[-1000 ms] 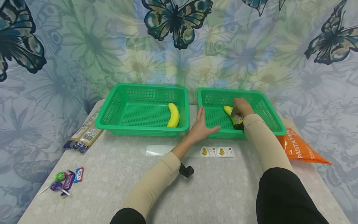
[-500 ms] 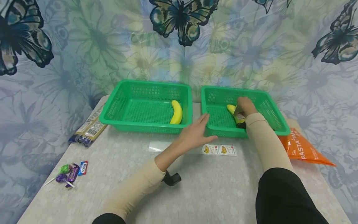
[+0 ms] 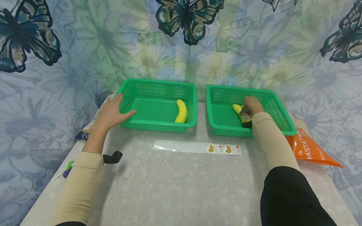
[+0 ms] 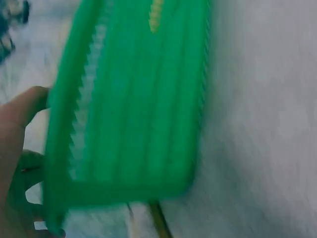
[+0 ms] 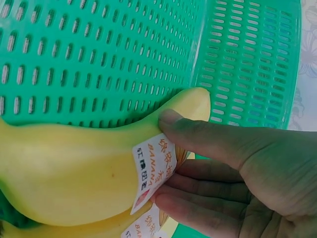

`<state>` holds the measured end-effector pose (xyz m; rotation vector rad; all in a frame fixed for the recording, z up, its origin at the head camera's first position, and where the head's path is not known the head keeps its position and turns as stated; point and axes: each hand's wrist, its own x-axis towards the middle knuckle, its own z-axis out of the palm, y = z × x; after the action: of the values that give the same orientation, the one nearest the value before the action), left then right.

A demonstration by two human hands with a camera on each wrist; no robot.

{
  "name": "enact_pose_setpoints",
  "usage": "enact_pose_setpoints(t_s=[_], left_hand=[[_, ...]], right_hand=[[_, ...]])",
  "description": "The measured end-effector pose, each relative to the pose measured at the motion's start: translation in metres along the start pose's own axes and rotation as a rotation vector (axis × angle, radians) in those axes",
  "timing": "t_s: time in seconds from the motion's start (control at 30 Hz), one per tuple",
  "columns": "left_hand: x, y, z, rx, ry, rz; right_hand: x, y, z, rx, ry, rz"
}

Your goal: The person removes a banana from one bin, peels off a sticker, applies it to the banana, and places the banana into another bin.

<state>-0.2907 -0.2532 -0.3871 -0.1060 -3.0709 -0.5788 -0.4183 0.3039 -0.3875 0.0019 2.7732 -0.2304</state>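
Note:
My right hand (image 3: 252, 105) reaches into the right green basket (image 3: 232, 131) and grips a yellow banana (image 5: 74, 168) near its end. The thumb lies on the peel beside a white label (image 5: 156, 168) printed BANANA, with the fingers curled beneath. A second labelled banana (image 5: 94, 229) shows right below it in the right wrist view. My left hand (image 3: 110, 113), fingers spread, is at the left end of the left green basket (image 3: 155, 127). In the blurred left wrist view its fingertips overlap that basket's rim (image 4: 59, 114). One banana (image 3: 181, 111) lies in the left basket's right side.
A clear strip with two banana stickers (image 3: 223, 149) lies in front of the baskets. An orange PASTA TIME bag (image 3: 312, 149) lies at the right. On the left, my arm partly hides a long package (image 3: 82, 135) and some candy (image 3: 68, 169).
My left hand has swung from between the baskets to the left basket's left end. The right hand keeps its grip in the right basket. The head view has shifted slightly.

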Motion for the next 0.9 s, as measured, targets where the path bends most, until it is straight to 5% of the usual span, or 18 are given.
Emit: enact_pose_setpoints(t_s=[0.17,0.43,0.73,0.9], left_hand=[[-0.003,-0.038,0.011,-0.173,-0.086,-0.078],[0.0,-0.047,0.018,-0.261,-0.054,-0.082],[0.002,-0.047,0.017,-0.262,-0.063,-0.082],[0.0,-0.048,0.015,-0.384,-0.089,-0.096]], right_hand=[[0.001,0.0,0.0,0.012,-0.019,0.012],[-0.002,-0.01,-0.018,-0.011,-0.051,-0.024],[-0.025,-0.101,-0.042,-0.036,0.066,-0.254],[-0.039,-0.163,-0.039,-0.007,0.098,-0.374]])
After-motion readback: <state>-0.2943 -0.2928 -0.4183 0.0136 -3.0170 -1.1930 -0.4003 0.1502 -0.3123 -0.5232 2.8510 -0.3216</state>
